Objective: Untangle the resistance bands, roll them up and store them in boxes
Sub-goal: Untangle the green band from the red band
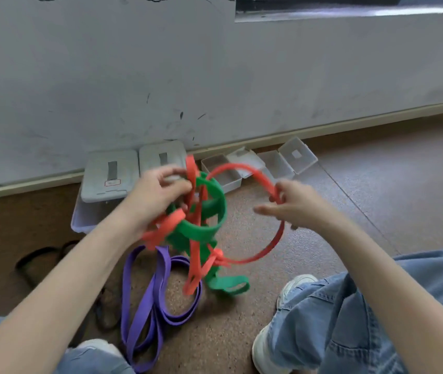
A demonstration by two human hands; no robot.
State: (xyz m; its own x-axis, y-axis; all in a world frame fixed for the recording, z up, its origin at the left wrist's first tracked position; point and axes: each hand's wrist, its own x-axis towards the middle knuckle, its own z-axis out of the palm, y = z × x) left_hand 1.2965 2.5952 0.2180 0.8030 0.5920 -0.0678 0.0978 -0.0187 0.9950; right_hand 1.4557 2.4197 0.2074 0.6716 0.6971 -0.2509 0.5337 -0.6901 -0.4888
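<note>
A red band and a wide green band hang knotted together above the floor. My left hand grips the tangle at its upper left, fingers curled round red and green strands. My right hand pinches the big red loop at its right side and holds it out from the knot. A purple band lies in loose loops on the floor below the tangle. A black band lies on the floor to the left, partly behind my left arm.
Clear plastic boxes stand along the wall: two large ones with raised lids at left, two small open ones at right. My knees in jeans and white shoes frame the brown floor in front.
</note>
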